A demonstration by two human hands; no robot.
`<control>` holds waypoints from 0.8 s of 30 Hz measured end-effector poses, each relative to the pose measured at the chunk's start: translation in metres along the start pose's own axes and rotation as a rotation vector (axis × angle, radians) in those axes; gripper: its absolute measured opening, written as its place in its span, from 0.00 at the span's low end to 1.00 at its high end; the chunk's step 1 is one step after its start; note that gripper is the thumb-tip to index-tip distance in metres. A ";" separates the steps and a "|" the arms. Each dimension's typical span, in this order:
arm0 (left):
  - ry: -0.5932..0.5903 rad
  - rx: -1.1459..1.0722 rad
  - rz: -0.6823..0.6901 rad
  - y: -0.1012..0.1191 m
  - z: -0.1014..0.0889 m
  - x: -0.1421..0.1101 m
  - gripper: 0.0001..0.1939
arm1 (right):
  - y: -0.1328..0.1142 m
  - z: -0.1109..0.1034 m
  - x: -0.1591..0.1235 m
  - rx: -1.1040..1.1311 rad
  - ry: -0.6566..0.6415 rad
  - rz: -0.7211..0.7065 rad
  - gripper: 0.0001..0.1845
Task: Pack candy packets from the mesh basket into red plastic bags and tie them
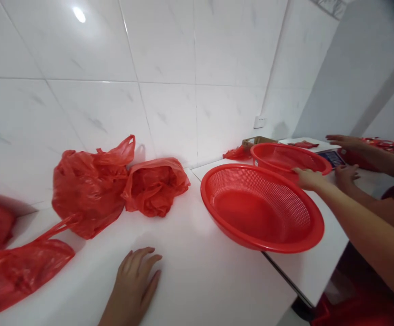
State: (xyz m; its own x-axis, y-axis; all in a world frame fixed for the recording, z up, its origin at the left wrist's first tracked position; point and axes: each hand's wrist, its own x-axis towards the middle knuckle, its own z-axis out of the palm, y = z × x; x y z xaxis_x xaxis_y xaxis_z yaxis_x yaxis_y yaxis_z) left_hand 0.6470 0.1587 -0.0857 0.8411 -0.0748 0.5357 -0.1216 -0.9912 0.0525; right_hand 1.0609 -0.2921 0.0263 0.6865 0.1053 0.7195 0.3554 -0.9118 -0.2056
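Observation:
My left hand hovers or rests over the white table, its fingers spread and slightly curled, with nothing in it. Behind it lies an opened red plastic bag, its mouth facing me. From the right, my right hand reaches to where the rims of two red baskets meet, its fingers bent at the edge. The nearer one is a red perforated colander, bare inside and slightly tilted. Just behind it stands a second red basket. Which of the two rims my fingers grip is hard to make out.
Filled red plastic bags and another red bag lie at the left. A co-worker's hands are at the far right, near a blue-and-white item. A cardboard box stands by the tiled wall.

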 end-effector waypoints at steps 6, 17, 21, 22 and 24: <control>-0.022 -0.001 -0.042 0.002 -0.001 0.001 0.15 | 0.029 0.025 -0.018 -0.124 -0.237 0.086 0.12; 0.007 -0.022 -0.068 0.004 -0.002 -0.001 0.14 | -0.007 -0.037 -0.001 -0.146 0.085 -0.278 0.09; -0.005 -0.023 -0.074 0.006 -0.003 -0.001 0.12 | -0.080 -0.095 -0.034 0.112 0.229 -0.549 0.07; -0.007 -0.025 -0.078 0.007 -0.003 -0.001 0.12 | -0.104 -0.112 -0.045 0.219 0.199 -0.599 0.06; 0.009 -0.030 -0.091 0.009 -0.005 0.000 0.11 | -0.150 -0.143 -0.070 0.450 0.115 -0.646 0.07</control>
State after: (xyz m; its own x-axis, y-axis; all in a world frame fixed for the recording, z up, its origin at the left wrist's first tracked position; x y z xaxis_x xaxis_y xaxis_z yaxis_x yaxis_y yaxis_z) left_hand 0.6437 0.1506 -0.0809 0.8449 0.0166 0.5347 -0.0606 -0.9901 0.1264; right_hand 0.8688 -0.2195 0.1023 0.1956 0.4944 0.8469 0.9000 -0.4335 0.0451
